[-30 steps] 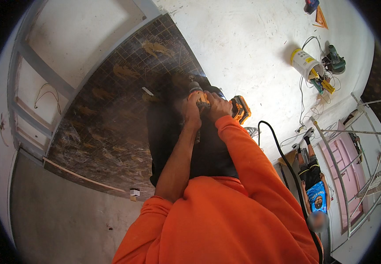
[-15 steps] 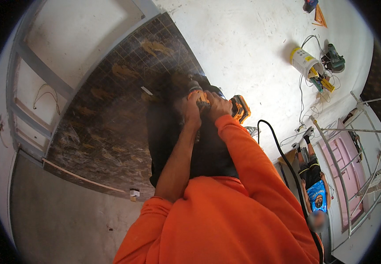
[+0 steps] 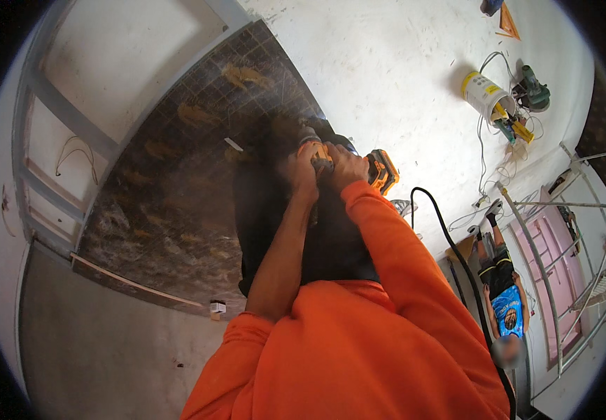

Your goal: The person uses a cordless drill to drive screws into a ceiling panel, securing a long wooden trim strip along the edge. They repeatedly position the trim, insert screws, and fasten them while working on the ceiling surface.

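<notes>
Both my hands are on an orange and black cordless drill [image 3: 322,159], held low in front of my body. My left hand [image 3: 303,170] wraps round its front part, just behind the chuck [image 3: 307,134]. My right hand [image 3: 347,165] grips the handle, above the orange and black battery [image 3: 383,172]. The chuck points away from me at a large dark board [image 3: 170,150] with a drawn grid and yellowish-brown marks. Shadow and haze hide the bit's tip, so I cannot tell whether it touches the board. A small pale strip [image 3: 233,144] lies on the board, left of the drill.
Grey metal framing [image 3: 72,115] runs along the board's left. At the right are a white bucket [image 3: 481,94] of tools, a green power tool [image 3: 532,91], loose cables, scaffolding [image 3: 537,262] and a person in a blue shirt [image 3: 507,311]. A black cable [image 3: 450,241] passes my right arm.
Both hands keep the same hold on the drill, with almost no movement. The surroundings have shifted slightly in the picture.
</notes>
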Demonstrator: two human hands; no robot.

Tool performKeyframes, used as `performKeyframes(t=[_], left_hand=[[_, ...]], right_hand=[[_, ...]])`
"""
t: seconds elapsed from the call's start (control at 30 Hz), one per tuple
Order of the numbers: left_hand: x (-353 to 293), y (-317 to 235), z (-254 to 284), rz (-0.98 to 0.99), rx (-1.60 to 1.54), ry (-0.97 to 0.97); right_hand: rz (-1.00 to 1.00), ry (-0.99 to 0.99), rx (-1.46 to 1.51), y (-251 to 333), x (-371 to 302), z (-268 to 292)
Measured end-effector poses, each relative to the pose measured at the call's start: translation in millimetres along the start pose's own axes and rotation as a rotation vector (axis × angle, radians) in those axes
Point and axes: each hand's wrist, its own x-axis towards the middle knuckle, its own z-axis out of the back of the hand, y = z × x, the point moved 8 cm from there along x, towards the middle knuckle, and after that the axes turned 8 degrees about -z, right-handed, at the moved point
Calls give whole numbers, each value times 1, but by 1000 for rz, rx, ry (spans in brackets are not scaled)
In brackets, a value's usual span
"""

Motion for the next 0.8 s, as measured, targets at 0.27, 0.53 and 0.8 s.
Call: performKeyframes(t=[0.27,0.53,0.8], left_hand=[[2,2,4,5,7,9],[-7,-5,-8,-19,-57,107],[66,3,24,14,90,72]], right_hand=[[-32,31,45,5,-2,8],[-8,16,22,4,-3,9],[78,30,58,-5,2,7]])
